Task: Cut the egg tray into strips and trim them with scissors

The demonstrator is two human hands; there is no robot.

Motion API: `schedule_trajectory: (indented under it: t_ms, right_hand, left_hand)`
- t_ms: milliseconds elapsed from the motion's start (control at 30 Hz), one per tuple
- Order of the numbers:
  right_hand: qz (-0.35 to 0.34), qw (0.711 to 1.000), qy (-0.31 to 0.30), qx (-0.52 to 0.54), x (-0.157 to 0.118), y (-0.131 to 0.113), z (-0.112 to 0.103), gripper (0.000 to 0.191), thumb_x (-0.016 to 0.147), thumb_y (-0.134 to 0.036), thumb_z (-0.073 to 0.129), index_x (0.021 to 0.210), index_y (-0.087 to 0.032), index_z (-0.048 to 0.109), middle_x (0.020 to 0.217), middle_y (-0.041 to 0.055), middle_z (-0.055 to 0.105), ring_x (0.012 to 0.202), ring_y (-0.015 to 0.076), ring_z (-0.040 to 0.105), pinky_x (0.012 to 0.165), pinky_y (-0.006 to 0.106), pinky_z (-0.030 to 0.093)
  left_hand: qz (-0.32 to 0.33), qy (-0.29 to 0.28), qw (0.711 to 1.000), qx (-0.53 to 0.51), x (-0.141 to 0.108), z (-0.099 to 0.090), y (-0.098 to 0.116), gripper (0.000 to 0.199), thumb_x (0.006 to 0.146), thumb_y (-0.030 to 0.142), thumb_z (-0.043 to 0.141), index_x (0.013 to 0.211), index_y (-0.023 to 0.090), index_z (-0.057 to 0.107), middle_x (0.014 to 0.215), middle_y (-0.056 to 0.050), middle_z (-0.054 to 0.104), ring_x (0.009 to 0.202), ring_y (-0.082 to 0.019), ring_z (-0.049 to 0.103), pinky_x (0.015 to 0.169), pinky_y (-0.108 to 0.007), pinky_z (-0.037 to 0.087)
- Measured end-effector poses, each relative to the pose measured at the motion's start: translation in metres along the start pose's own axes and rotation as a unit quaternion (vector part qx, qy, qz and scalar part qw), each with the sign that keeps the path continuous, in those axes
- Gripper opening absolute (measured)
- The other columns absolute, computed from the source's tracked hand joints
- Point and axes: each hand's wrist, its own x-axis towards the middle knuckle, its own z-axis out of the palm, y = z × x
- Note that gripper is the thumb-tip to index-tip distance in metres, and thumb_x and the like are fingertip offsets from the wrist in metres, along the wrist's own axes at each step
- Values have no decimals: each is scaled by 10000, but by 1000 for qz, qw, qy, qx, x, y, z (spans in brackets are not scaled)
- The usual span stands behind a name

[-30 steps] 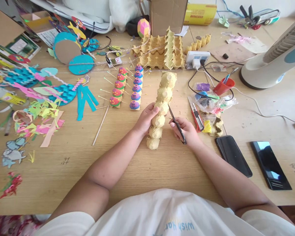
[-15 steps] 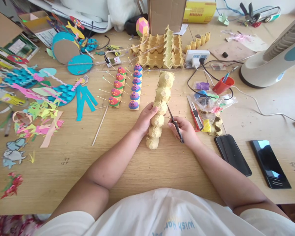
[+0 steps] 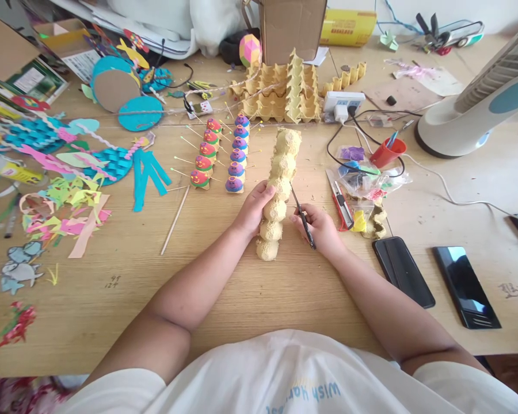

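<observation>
My left hand [image 3: 255, 210] is closed around the left side of a pale yellow egg carton strip [image 3: 274, 210], a row of several rough-edged domes with their rounded sides up. Black scissors [image 3: 304, 221], seen nearly edge-on, are in my right hand [image 3: 319, 227]. Their tip touches or lies very close to the strip's right edge, near its middle. Whether the blades are apart cannot be made out. Beyond my left hand stand two rows of painted egg carton caterpillars, one red and green [image 3: 206, 149], the other purple and blue [image 3: 238, 154], with pin-like feelers.
Egg trays [image 3: 265, 95] stand at the back beside a power strip [image 3: 344, 102]. To the right are a red cutter [image 3: 342, 207], clay bags [image 3: 371, 172], a red cup [image 3: 388, 152], two phones [image 3: 403, 270] and a fan [image 3: 461, 109]. Paper scraps [image 3: 64, 213] and a stick [image 3: 175, 219] lie left.
The view has shifted slightly. My hands keep the same hold on the strip and scissors, with the scissors' tip still at the strip's right edge.
</observation>
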Motion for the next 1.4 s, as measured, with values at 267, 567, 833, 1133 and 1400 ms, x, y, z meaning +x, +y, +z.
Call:
schedule_trajectory:
  t_ms: [267, 567, 833, 1133, 1400]
  right_hand:
    - [19, 999, -23, 45, -3, -3, -2, 486, 823, -674, 793, 921, -244, 590, 519, -77, 536, 417, 115, 479, 418, 239, 342]
    - [31, 996, -29, 74, -10, -10, -6, 601, 802, -765, 770, 988, -219, 603, 573, -52, 609, 461, 113, 541, 454, 229, 422]
    - [13, 997, -29, 70, -10, -5, -4, 555, 813, -734, 782, 968, -231, 607, 548, -73, 545, 450, 106, 486, 439, 228, 371]
    - [13, 996, -27, 90, -9, -4, -3, 551, 807, -718, 798, 976, -230, 604, 534, -77, 545, 437, 103, 462, 432, 231, 351]
    - [3, 995, -29, 95, -8, -2, -3, 592, 805, -766, 777, 989, -232, 600, 529, -88, 506, 429, 100, 443, 424, 236, 333]
  left_hand:
    - [3, -6, 1000, 6, 2, -3, -1, 453, 858, 635, 785, 960, 205, 686, 838, -36, 750, 634, -140, 662, 576, -262, 490]
    - [-2, -13, 1000, -20, 0, -3, 1, 511, 835, 667, 790, 1002, 198, 674, 835, -30, 735, 649, -147, 668, 575, -260, 487]
    - [-18, -14, 1000, -4, -1, -4, -1, 517, 831, 692, 768, 992, 211, 670, 853, -52, 754, 653, -162, 659, 594, -277, 480]
    - [-31, -28, 999, -8, 0, -4, 2, 554, 794, 710, 802, 974, 198, 690, 837, -54, 753, 657, -170, 688, 563, -272, 496]
    - [-41, -45, 998, -21, 0, -7, 2, 583, 780, 730, 806, 978, 196, 679, 830, -48, 769, 633, -163, 692, 533, -262, 493]
